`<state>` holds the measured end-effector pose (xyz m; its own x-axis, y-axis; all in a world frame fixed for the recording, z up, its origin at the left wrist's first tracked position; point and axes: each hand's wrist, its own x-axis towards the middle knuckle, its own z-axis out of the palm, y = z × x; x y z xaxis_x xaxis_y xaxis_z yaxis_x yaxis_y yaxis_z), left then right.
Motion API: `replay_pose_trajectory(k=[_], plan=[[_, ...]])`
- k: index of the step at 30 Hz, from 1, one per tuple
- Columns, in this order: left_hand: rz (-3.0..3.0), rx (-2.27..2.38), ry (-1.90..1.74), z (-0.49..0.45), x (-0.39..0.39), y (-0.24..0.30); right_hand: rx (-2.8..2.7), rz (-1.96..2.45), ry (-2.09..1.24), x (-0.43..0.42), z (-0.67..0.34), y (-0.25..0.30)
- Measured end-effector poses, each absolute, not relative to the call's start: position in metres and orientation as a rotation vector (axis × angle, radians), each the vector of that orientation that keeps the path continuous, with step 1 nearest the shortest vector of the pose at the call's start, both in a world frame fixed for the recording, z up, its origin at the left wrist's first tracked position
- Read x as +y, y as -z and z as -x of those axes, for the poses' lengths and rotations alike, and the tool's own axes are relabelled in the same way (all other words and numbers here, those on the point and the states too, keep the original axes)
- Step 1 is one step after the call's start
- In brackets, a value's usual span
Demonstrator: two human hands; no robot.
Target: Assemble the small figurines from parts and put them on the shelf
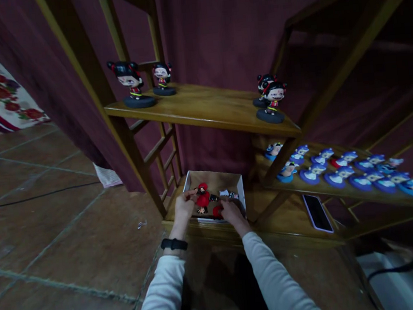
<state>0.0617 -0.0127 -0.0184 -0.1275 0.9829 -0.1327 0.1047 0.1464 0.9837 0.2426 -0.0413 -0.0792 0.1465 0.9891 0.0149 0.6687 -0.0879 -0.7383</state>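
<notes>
A shallow white box (242,190) with a brown inside sits on the lowest shelf, holding several small red, black and white figurines. My left hand (184,207) reaches over its left side, with thumb and forefinger closed at the edge of a red figurine (202,199). From the right, my right hand (231,210) bends into the box, its forefinger near a small dark piece (213,198). What its other fingers hold, if anything, is hidden. Close to that hand lie another red piece (217,211) and a white-and-black figurine (233,195).
On the wooden shelf (201,102) above stand black-haired figurines on dark round bases, at the left (130,84) and right (272,101). Several blue-and-white figurines (340,175) fill the right shelf. Below them rests a phone (317,212). A shelf post (117,134) rises at the left.
</notes>
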Motion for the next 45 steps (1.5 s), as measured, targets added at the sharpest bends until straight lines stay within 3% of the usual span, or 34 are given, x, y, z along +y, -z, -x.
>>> replay_pose_trajectory(k=[9, 16, 18, 24, 31, 35, 40, 45], plan=[[-1.049, 1.364, -1.006, -0.085, -0.018, 0.029, -1.48, 1.85, -0.853, -0.029, -0.246, 0.088], [-0.764, 1.303, -0.879, -0.102, -0.024, 0.036, -1.161, 1.356, -1.202, -0.011, -0.242, 0.07], [-0.651, 1.238, -0.921, -0.102, -0.024, 0.034, -1.236, 1.448, -1.081, -0.009, -0.245, 0.066], [-0.497, 1.252, -1.077, -0.091, -0.018, 0.028, -1.829, 1.907, -0.293, -0.005, -0.268, 0.07], [-0.32, 1.062, -1.076, -0.08, -0.015, 0.02, -1.906, 2.007, -0.252, -0.008, -0.264, 0.079], [-0.19, 0.84, -1.0, -0.077, -0.015, 0.014, -1.43, 1.794, -0.57, -0.008, -0.258, 0.059], [-0.098, 0.584, -0.864, -0.076, -0.02, 0.009, -0.74, 1.077, -1.276, -0.026, -0.24, 0.02], [-0.115, 0.531, -0.905, -0.083, -0.028, 0.006, -0.57, 0.826, -1.46, -0.061, -0.226, 0.0]])
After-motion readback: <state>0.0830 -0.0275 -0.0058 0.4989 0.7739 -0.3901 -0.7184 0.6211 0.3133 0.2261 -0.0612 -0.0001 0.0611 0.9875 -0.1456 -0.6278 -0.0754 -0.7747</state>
